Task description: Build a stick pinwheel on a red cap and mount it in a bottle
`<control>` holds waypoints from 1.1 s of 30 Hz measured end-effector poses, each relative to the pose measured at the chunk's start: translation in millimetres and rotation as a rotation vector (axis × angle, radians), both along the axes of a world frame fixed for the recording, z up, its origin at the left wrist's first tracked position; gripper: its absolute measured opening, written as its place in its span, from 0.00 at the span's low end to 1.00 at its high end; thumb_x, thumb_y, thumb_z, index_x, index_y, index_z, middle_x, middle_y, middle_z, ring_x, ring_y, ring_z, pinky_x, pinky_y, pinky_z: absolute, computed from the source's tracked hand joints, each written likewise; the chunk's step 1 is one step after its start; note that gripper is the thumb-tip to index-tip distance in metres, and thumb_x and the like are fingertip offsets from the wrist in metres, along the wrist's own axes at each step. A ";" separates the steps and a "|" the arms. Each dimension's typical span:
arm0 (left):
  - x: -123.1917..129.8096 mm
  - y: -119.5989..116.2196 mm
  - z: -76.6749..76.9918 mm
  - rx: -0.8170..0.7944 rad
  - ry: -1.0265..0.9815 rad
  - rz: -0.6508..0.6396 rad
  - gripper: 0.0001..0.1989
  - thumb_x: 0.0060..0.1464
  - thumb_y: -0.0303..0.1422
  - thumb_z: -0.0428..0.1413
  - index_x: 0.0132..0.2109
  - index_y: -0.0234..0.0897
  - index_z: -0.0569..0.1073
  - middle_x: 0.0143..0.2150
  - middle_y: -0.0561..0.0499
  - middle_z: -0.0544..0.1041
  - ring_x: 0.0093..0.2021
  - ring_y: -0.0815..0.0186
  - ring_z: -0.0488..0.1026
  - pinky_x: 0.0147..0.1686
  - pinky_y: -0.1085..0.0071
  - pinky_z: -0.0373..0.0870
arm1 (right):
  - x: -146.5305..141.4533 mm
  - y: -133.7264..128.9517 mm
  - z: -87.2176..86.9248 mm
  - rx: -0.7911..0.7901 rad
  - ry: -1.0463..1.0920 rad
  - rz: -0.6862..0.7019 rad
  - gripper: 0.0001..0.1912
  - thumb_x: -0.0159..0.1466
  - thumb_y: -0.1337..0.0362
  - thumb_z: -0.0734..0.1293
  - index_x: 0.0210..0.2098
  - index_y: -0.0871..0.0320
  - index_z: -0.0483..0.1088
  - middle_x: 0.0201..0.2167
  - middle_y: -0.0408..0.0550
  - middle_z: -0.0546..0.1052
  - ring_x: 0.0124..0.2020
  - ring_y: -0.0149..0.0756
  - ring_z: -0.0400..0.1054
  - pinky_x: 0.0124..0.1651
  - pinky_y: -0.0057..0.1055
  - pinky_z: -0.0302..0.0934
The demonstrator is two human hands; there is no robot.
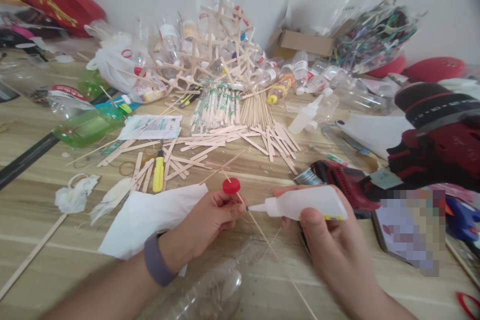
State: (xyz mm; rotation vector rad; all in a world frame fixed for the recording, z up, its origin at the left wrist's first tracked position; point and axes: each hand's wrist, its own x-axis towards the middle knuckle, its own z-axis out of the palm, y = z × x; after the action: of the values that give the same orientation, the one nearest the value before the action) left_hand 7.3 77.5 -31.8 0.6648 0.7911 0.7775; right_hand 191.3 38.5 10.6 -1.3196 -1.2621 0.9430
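In my left hand (213, 217) a thin wooden skewer (264, 234) is pinched between thumb and fingers. A red bottle cap (231, 186) is threaded on it just above the fingertips. My right hand (330, 235) is wrapped round a white glue bottle (307, 203) held on its side. Its narrow nozzle points left and meets the skewer, or nearly so, at a small dark spot beside my left thumb. Below the hands lies a clear plastic bottle (210, 290). White paper (150, 217) is spread under my left wrist.
Loose craft sticks (198, 146), a bundle of skewers (258, 110) and a yellow-handled screwdriver (159, 172) lie ahead. A stick structure (221, 40) stands before many plastic bottles. On the right are a red power drill (423, 155) and a phone (380, 232). A green bottle (90, 125) lies left.
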 end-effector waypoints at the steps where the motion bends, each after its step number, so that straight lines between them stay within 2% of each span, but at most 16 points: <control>1: -0.2 0.1 -0.5 0.000 -0.005 -0.002 0.19 0.38 0.41 0.70 0.25 0.34 0.70 0.20 0.60 0.62 0.21 0.76 0.50 0.23 0.71 0.41 | -0.1 0.4 -0.4 -0.008 0.006 0.005 0.14 0.62 0.50 0.67 0.40 0.52 0.70 0.35 0.49 0.78 0.27 0.36 0.70 0.26 0.30 0.65; 15: -0.1 1.1 2.1 0.003 0.004 -0.012 0.19 0.36 0.41 0.70 0.23 0.34 0.70 0.18 0.60 0.61 0.20 0.76 0.50 0.22 0.71 0.42 | -2.4 6.2 -6.4 -0.027 0.185 0.028 0.14 0.62 0.50 0.68 0.37 0.54 0.72 0.29 0.45 0.76 0.26 0.33 0.66 0.32 0.31 0.62; 27: -0.4 0.3 1.7 0.011 -0.005 -0.013 0.19 0.36 0.42 0.70 0.22 0.34 0.70 0.18 0.60 0.60 0.21 0.75 0.51 0.23 0.71 0.43 | 2.2 6.4 -12.6 -0.055 0.221 0.060 0.12 0.65 0.52 0.66 0.39 0.53 0.72 0.36 0.46 0.79 0.28 0.33 0.67 0.35 0.32 0.61; 30: -0.5 -0.4 0.3 0.004 -0.001 -0.008 0.19 0.36 0.41 0.70 0.23 0.35 0.70 0.19 0.60 0.61 0.21 0.75 0.52 0.23 0.71 0.44 | 0.8 8.5 -12.5 -0.070 0.247 0.042 0.12 0.64 0.52 0.66 0.37 0.54 0.72 0.34 0.45 0.79 0.30 0.35 0.68 0.39 0.33 0.61; 33: -0.6 0.1 -0.9 0.002 0.002 -0.008 0.19 0.36 0.41 0.70 0.24 0.34 0.70 0.19 0.60 0.62 0.21 0.75 0.52 0.23 0.72 0.44 | -2.2 11.0 -12.9 -0.086 0.304 0.019 0.14 0.63 0.50 0.67 0.35 0.54 0.71 0.31 0.44 0.79 0.28 0.34 0.67 0.39 0.33 0.60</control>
State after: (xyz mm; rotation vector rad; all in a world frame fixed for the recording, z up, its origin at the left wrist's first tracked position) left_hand 6.7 77.6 -32.6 0.6700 0.7892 0.7701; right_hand 189.1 49.4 -2.3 -1.1780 -1.0107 1.1735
